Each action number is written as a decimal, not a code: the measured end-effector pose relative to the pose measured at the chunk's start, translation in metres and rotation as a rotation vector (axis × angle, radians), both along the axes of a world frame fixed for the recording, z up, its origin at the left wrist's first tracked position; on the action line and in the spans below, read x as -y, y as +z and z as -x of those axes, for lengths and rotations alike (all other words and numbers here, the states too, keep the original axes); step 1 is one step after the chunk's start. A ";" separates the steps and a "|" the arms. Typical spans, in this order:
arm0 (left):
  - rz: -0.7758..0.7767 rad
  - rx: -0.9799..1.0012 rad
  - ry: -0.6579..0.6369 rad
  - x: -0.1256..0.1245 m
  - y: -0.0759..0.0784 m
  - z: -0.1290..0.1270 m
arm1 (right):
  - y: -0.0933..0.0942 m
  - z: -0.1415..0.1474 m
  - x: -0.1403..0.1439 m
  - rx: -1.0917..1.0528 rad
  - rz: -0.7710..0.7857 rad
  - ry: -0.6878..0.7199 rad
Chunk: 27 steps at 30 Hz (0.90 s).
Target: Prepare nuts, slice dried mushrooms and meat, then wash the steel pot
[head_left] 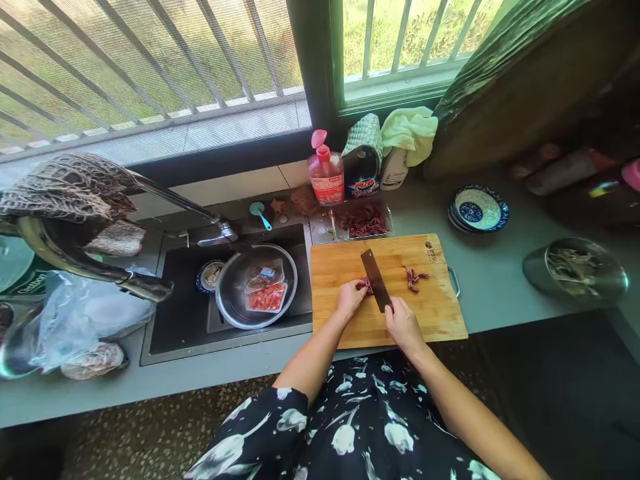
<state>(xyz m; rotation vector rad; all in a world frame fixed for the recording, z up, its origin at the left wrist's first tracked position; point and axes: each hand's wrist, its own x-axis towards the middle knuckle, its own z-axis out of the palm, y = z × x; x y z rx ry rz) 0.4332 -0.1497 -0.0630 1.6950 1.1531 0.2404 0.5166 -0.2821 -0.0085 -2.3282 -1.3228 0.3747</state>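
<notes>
A bamboo cutting board [430,313] lies on the grey counter right of the sink. My right hand [403,325] grips the handle of a dark cleaver [375,279] whose blade points away from me across the board. My left hand [350,297] presses down on a small piece of red meat [367,285] right beside the blade. A few cut red strips [414,277] lie to the right of the blade. Behind the board a clear tray [363,221] holds more red meat strips.
The sink [175,320] holds a steel bowl [230,300] with packaged food and a small dish. A soap bottle [326,175], cloths and blue-patterned bowls [479,209] stand at the back. A steel pot [575,270] sits right, plastic bags [80,320] left.
</notes>
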 end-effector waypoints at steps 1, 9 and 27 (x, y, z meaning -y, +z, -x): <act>0.005 -0.014 0.006 0.000 0.000 0.000 | -0.001 0.001 -0.001 0.003 0.006 -0.001; 0.001 -0.103 0.025 -0.001 0.000 -0.004 | -0.001 0.005 -0.011 0.011 0.026 0.003; -0.021 -0.136 -0.012 -0.007 -0.001 -0.004 | 0.005 0.030 -0.002 0.123 0.290 -0.006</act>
